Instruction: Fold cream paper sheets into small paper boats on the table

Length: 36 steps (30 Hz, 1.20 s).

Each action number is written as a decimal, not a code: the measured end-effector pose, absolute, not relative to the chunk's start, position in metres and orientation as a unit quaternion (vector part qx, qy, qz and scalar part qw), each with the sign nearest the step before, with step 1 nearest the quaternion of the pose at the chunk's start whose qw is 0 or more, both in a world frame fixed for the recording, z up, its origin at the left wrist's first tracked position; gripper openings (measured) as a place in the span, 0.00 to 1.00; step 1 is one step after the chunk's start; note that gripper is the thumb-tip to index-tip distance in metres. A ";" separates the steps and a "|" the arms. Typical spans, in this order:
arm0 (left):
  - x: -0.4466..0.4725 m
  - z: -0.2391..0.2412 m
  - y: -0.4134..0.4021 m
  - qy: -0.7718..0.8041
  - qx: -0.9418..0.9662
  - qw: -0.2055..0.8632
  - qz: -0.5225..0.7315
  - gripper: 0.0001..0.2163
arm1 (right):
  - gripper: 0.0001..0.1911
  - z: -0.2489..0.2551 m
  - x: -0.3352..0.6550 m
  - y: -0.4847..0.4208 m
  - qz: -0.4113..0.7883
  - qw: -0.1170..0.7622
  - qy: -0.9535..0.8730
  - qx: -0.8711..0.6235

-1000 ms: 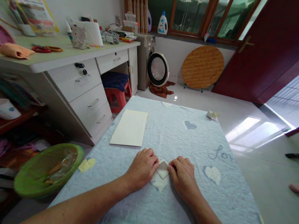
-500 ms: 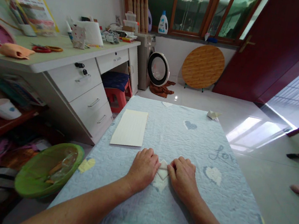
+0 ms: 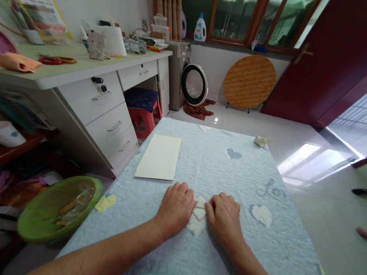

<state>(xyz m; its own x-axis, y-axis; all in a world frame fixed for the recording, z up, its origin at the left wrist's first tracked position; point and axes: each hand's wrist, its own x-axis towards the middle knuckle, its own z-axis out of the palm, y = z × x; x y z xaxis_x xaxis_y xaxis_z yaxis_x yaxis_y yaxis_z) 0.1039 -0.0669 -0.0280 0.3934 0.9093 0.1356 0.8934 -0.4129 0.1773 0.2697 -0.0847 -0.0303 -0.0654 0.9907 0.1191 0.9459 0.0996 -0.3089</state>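
Note:
A small piece of folded white paper [image 3: 200, 210] lies on the cloth-covered table between my two hands, its visible part shaped like a diamond with a crease across it. My left hand [image 3: 176, 207] is closed at the paper's left corner, fingers curled and thumb against it. At the right corner, my right hand [image 3: 226, 215] pinches the paper the same way. The fingers hide both side corners. Beyond my left hand rests a pad of pale lined paper [image 3: 159, 157].
The table wears a light blue quilted cloth [image 3: 182, 269]. A crumpled paper scrap [image 3: 262, 142] sits at its far right corner. On the left are a green basket [image 3: 29, 219], a white desk [image 3: 105, 101] and a red stool [image 3: 142, 112]. A washing machine [image 3: 177, 75] stands behind.

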 end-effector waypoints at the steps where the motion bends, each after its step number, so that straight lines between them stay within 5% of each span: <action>1: 0.104 -0.028 -0.067 0.541 0.833 0.037 0.107 0.06 | 0.07 -0.030 0.269 -0.085 0.074 0.151 -0.725 -0.667; 9: 0.104 -0.028 -0.066 0.541 0.833 0.042 0.108 0.06 | 0.07 -0.035 0.266 -0.084 0.101 0.237 -0.767 -0.588; 19: 0.089 -0.021 -0.061 0.505 0.838 0.153 0.141 0.05 | 0.03 -0.031 0.263 -0.082 0.133 0.223 -0.745 -0.615; 27: 0.081 -0.023 -0.084 0.385 0.917 0.053 0.087 0.17 | 0.03 -0.031 0.260 -0.082 0.120 0.198 -0.735 -0.637; 36: 0.077 -0.033 -0.093 0.360 0.928 0.019 0.097 0.16 | 0.05 -0.027 0.259 -0.083 0.097 0.184 -0.718 -0.665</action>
<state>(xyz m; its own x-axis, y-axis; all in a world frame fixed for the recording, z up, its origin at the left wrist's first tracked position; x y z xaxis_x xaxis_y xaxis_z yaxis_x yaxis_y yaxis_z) 0.0772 -0.0930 -0.0329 0.7219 0.6718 0.1661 0.6643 -0.7399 0.1058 0.2595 -0.0830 -0.0270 -0.0488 0.9896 0.1351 0.9184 0.0976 -0.3835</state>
